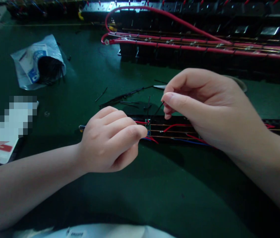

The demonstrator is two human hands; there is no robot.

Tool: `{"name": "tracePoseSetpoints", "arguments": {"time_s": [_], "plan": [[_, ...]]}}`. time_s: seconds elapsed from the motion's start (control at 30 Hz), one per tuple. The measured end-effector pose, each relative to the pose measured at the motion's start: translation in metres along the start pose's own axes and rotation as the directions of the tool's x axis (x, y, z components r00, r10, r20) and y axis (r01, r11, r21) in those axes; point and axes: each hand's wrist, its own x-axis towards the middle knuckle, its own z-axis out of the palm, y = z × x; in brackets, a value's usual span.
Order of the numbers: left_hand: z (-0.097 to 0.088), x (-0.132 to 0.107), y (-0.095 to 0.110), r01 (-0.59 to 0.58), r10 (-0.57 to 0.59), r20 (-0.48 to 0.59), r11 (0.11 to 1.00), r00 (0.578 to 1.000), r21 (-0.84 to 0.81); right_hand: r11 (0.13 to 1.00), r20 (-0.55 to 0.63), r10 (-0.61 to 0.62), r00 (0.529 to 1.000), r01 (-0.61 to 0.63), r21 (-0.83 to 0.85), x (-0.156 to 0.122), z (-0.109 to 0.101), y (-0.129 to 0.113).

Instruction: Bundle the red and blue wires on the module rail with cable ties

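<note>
The fingertips of the left hand (112, 142) are hidden beneath its curled fingers, so whether anything is gripped there cannot be told. By this hand and by the right hand (204, 99), much of a long wired strip (177, 132) is covered; its far right end is cut off by the frame's edge. A silver pointed tip (159, 87) is seen behind the right fingers, the rest being blocked. A flat white object (1, 153) at the left is mostly masked by pixelation.

Around the work, loose black ties (122, 96) are scattered on the green counter (120, 198). At the upper left, more dark strands are held in an open clear bag (23, 62). The back is filled by a black assembly (256, 71), along which thick red cables (179, 20) are run. A pale sheet (120, 230) is cut off at the bottom edge.

A thin black tie (158, 108) is pinched between the right thumb and forefinger, slanted down toward the strip. The strip is laid crosswise beneath both hands, dark, with copper-coloured lines, red and blue wires and a small green board (148, 123) just beside the left hand.
</note>
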Motion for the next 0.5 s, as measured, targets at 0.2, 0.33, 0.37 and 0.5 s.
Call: {"name": "tracePoseSetpoints", "arguments": {"time_s": [0.2,0.33,0.37,0.5], "plan": [[-0.0004,0.0003,0.0007,0.014,-0.014,0.005,1.0,1.0,0.007,0.997,0.037,-0.04,0.999,0.038,0.066,0.0003,-0.0011,0.0027],[-0.0003,-0.0003,0.0005,0.021,-0.021,0.02,1.0,1.0,-0.02,0.99,0.036,-0.064,0.997,0.059,0.131,0.0002,-0.0007,0.0033],[-0.0003,-0.0005,0.0004,0.016,-0.015,0.024,0.999,1.0,-0.03,0.988,0.032,-0.067,0.997,0.061,0.142,0.0002,-0.0005,0.0031],[-0.0005,-0.0007,0.0006,-0.001,0.003,0.037,0.999,0.999,-0.052,0.989,0.04,-0.066,0.997,0.06,0.139,0.0002,-0.0004,0.0028]]}}
